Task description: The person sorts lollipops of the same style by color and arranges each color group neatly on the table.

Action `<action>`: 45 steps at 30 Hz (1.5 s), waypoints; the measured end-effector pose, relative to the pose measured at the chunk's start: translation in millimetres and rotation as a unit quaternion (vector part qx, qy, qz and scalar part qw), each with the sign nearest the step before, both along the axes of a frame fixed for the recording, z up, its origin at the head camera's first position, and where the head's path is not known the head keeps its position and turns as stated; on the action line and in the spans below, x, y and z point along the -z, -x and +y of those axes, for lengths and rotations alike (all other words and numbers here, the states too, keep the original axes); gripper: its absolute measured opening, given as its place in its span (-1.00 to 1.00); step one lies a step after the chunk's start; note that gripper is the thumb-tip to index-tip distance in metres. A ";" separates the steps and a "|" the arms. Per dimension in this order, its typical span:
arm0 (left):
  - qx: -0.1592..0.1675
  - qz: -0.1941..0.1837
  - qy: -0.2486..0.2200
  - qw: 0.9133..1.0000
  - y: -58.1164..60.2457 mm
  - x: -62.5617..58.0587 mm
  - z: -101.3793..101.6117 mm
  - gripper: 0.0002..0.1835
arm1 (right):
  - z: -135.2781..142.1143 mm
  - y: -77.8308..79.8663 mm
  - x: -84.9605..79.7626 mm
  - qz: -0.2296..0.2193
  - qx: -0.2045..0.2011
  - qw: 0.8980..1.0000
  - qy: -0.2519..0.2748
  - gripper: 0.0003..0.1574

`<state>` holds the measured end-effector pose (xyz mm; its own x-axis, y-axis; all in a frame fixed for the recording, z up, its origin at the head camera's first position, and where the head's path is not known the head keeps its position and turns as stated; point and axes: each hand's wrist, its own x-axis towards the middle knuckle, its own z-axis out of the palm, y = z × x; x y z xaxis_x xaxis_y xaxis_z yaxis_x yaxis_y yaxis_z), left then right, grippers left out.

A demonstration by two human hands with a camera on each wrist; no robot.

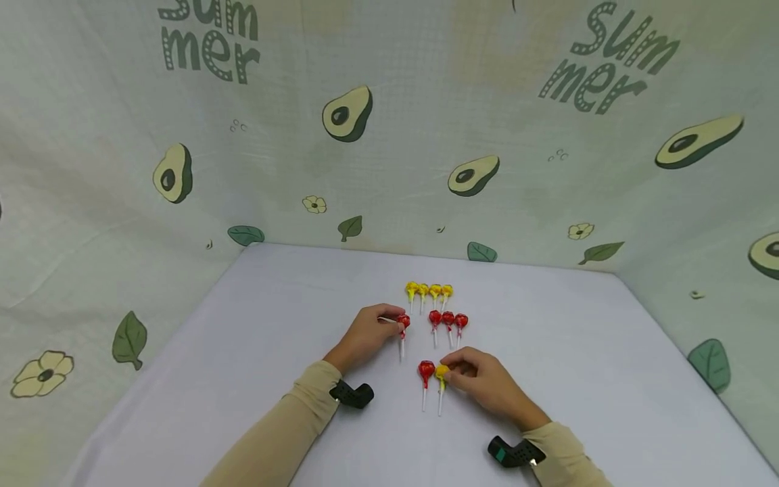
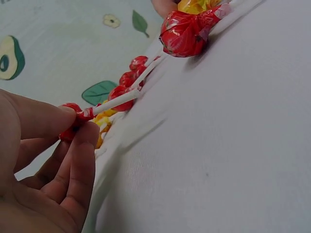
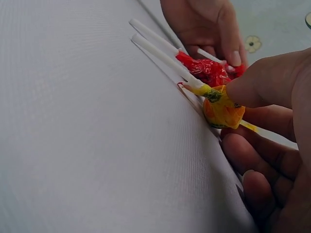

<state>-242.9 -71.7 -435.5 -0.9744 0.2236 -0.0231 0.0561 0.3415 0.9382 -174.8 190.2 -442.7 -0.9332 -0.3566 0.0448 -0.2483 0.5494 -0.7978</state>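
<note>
My left hand (image 1: 369,334) pinches a red-wrapped lollipop (image 1: 403,320) between thumb and fingers, its white stick pointing toward me. In the left wrist view that lollipop's stick (image 2: 116,101) is raised off the tabletop. My right hand (image 1: 494,385) holds a yellow-wrapped lollipop (image 1: 442,372) by its head, thumb on the near side in the right wrist view. Just left of it lies another red lollipop (image 1: 426,369), touched by neither hand. Three red lollipops (image 1: 447,318) lie in a row to the right of my left hand.
Several yellow lollipops (image 1: 429,289) form a row farther back, sticks toward me. All lie on a white-covered table (image 1: 548,318). A cloth printed with avocados and leaves (image 1: 402,122) stands behind the table and along its sides.
</note>
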 end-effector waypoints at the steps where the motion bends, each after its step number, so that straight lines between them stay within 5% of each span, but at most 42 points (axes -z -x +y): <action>1: 0.002 -0.002 0.006 1.000 1.4 -0.8 1.7 -0.70 | -0.2 0.0 0.5 0.003 -0.002 1.000 0.000 -0.76; 18: 0.015 0.030 0.032 0.999 25.2 4.5 26.0 -0.70 | 2.0 1.8 4.2 0.034 -0.022 0.999 -0.008 -0.75; 28: 0.011 0.076 0.072 0.994 30.8 5.4 40.4 -0.71 | 1.8 0.8 3.2 0.043 -0.027 0.999 -0.010 -0.74; 45: 0.006 0.087 0.099 0.991 33.0 1.0 41.7 -0.70 | 2.1 0.6 4.0 0.054 -0.032 0.998 -0.012 -0.75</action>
<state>-275.9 -30.0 -436.5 -0.9646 0.2434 0.1014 0.2173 0.5162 0.8285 -175.4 192.3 -446.6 -0.8989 -0.4170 0.1343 -0.3670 0.5492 -0.7508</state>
